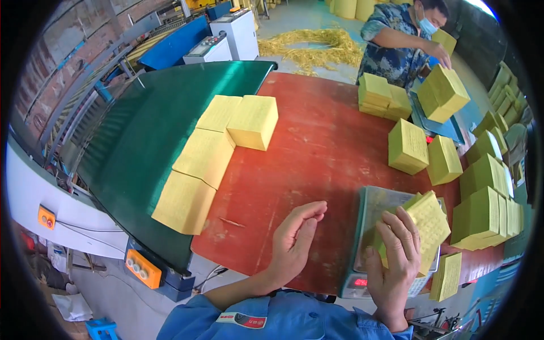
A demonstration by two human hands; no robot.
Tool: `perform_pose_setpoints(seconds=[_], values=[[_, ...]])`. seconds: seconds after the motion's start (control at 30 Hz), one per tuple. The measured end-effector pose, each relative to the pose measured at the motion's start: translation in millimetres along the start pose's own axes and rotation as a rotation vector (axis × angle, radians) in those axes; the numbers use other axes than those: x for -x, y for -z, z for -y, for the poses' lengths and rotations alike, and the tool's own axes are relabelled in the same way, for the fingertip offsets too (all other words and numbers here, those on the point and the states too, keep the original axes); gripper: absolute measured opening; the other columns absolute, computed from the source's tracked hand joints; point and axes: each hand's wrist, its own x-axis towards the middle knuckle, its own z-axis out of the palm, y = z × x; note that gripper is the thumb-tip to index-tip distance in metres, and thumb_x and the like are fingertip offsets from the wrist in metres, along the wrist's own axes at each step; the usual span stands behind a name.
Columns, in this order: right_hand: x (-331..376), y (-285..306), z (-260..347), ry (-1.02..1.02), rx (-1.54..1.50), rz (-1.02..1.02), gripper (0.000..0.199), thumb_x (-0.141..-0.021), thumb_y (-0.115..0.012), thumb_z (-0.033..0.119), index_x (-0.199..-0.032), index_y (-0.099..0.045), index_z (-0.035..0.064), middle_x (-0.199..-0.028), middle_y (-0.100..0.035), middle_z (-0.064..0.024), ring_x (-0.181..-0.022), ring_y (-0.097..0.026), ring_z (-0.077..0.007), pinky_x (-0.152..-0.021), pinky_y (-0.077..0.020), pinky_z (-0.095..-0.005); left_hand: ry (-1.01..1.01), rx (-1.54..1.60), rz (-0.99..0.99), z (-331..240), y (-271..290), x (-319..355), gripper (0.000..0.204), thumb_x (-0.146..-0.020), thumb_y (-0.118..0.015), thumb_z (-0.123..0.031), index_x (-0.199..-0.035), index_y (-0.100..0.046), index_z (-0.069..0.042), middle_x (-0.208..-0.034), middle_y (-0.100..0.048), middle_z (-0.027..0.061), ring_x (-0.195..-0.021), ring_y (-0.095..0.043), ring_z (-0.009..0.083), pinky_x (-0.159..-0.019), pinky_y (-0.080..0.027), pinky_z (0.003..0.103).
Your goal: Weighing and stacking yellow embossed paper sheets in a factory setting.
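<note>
My right hand (395, 255) grips a stack of yellow paper (430, 222), fingers across its near side and thumb to the left. The stack is tilted over a digital scale (369, 207) with a metal plate and a lit red display. How much of its underside touches the plate is hidden. To the left of the scale, my left hand (296, 241) hovers over the red tabletop (323, 141). It is empty, its fingers gently curved and the thumb a little apart.
Several yellow paper blocks (204, 156) straddle the green conveyor belt (136, 136) and the tabletop. More paper stacks (481, 218) line the right side. A masked co-worker (391, 34) handles a paper block (442, 93) at the far right. An orange button box (143, 268) hangs near left.
</note>
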Motion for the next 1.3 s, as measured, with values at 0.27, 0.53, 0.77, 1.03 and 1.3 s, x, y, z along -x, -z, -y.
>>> perform_pose_setpoints(seconds=[0.27, 0.53, 0.77, 1.03, 1.3], values=[[-88.5, -150.0, 36.2, 0.024, -0.172, -0.027, 0.030, -0.079, -0.071, 0.003, -0.108, -0.068, -0.0016, -0.117, -0.067, -0.0179, -0.116, -0.060, -0.0385, -0.099, -0.0482, -0.0469, -0.087, -0.169, -0.040, -3.5, 120.2, -86.6, 0.028, -0.105, -0.048, -0.007, -0.128, -0.060, 0.004, -0.125, -0.063, 0.0137, -0.116, -0.062, 0.0189, -0.103, -0.048, 0.033], [-203.8, -312.8, 10.7, -0.028, -0.393, -0.007, 0.023, -0.085, -0.068, 0.008, -0.108, -0.069, 0.0014, -0.113, -0.069, -0.0185, -0.107, -0.064, -0.0373, -0.091, -0.0523, -0.0446, -0.169, -0.597, -0.136, 51.7, 190.7, -194.4, 0.028, -0.097, -0.060, -0.007, -0.123, -0.062, 0.005, -0.122, -0.065, 0.0190, -0.113, -0.064, 0.0279, -0.100, -0.049, 0.035], [-283.8, -401.6, -1.2, 0.086, -0.262, 0.018, 0.025, -0.086, -0.065, 0.011, -0.109, -0.068, 0.0021, -0.115, -0.068, -0.0162, -0.111, -0.062, -0.0348, -0.094, -0.0503, -0.0457, -0.121, -1.070, -0.033, 103.0, 215.5, -227.4, 0.039, -0.090, -0.067, -0.011, -0.122, -0.060, 0.009, -0.129, -0.060, 0.0239, -0.120, -0.057, 0.0396, -0.103, -0.047, 0.044], [-312.3, -440.3, -24.8, 0.047, -0.028, 0.221, 0.039, -0.092, -0.056, 0.030, -0.124, -0.062, 0.0075, -0.122, -0.066, -0.0149, -0.117, -0.059, -0.0336, -0.099, -0.0450, -0.0510, -0.126, -1.084, -0.015, 106.7, 210.8, -223.7, 0.036, -0.088, -0.068, -0.012, -0.115, -0.064, 0.010, -0.126, -0.061, 0.0222, -0.118, -0.057, 0.0370, -0.103, -0.046, 0.043], [-193.7, -365.8, -28.8, 0.057, -0.040, 0.214, 0.039, -0.091, -0.059, 0.028, -0.125, -0.063, 0.0083, -0.117, -0.067, -0.0142, -0.114, -0.060, -0.0334, -0.099, -0.0436, -0.0518, -0.168, -0.994, 0.115, 71.7, 167.2, -114.6, 0.035, -0.083, -0.072, -0.009, -0.113, -0.065, 0.007, -0.120, -0.063, 0.0201, -0.113, -0.059, 0.0363, -0.100, -0.049, 0.043]])
